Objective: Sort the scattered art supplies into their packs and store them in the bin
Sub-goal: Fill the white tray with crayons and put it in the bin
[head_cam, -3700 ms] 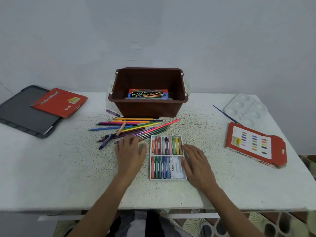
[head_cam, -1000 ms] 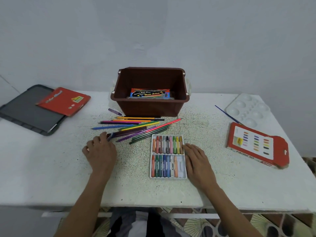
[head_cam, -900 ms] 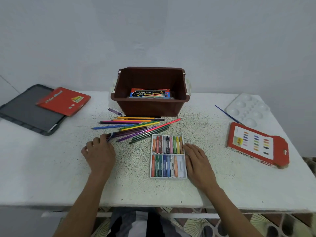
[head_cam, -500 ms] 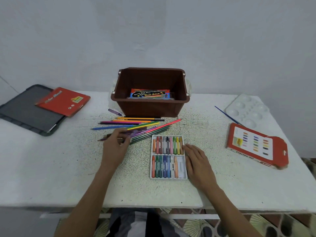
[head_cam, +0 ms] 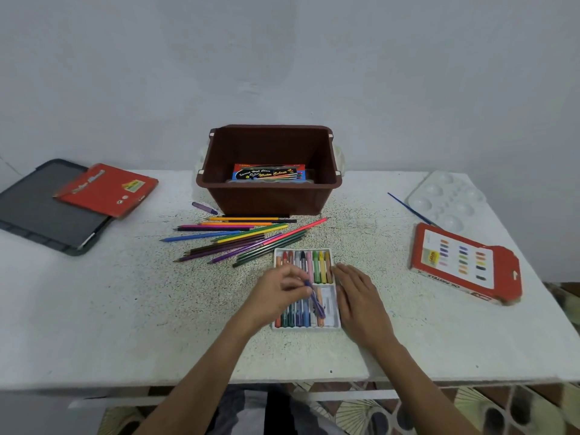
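Home art corner, by the look of it
White speckled table (head_cam: 94, 309) against a bare pale wall (head_cam: 282, 58), patterned floor (head_cam: 376, 414) below, coloured pencils (head_cam: 244, 237) and a palette (head_cam: 445, 202) out

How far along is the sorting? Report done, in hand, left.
Done: one watercolour pack lies in the bin. In hand: the left hand pinches a purple crayon over the crayon tray; the right hand rests beside it. Left: the coloured pencils, another crayon, brush and palette lie loose.

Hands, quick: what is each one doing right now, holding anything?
Left hand: pinches a short purple crayon above the white plastic crayon tray.
Right hand: open, fingers flat beside the tray, holding nothing.
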The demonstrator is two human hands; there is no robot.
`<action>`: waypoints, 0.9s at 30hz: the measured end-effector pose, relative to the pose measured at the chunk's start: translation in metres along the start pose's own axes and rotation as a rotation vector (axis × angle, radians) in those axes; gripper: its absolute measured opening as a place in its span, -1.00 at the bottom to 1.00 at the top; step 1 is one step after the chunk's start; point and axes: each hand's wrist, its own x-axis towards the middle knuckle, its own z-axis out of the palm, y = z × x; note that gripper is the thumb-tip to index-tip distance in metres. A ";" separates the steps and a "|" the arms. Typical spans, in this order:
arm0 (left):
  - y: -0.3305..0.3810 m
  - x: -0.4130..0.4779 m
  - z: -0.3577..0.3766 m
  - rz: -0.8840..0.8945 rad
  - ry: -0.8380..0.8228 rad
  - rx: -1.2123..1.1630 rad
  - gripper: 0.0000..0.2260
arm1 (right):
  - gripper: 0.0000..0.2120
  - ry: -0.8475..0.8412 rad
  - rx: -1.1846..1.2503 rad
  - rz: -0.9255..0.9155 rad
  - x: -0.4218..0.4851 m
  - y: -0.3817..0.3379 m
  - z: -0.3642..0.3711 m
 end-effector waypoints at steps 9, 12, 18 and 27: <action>0.000 0.015 0.022 0.095 0.008 0.382 -0.84 | -0.57 0.014 0.007 -0.009 0.000 -0.001 0.000; -0.004 0.015 0.029 0.203 0.062 0.594 -0.79 | -0.57 0.008 0.013 -0.004 -0.001 0.000 0.000; -0.024 0.014 0.038 0.282 0.168 0.778 -0.56 | -0.58 0.019 0.017 -0.018 0.000 -0.001 -0.002; -0.026 0.023 0.032 0.202 0.228 0.953 -0.34 | -0.59 0.023 -0.002 -0.018 0.000 -0.001 -0.001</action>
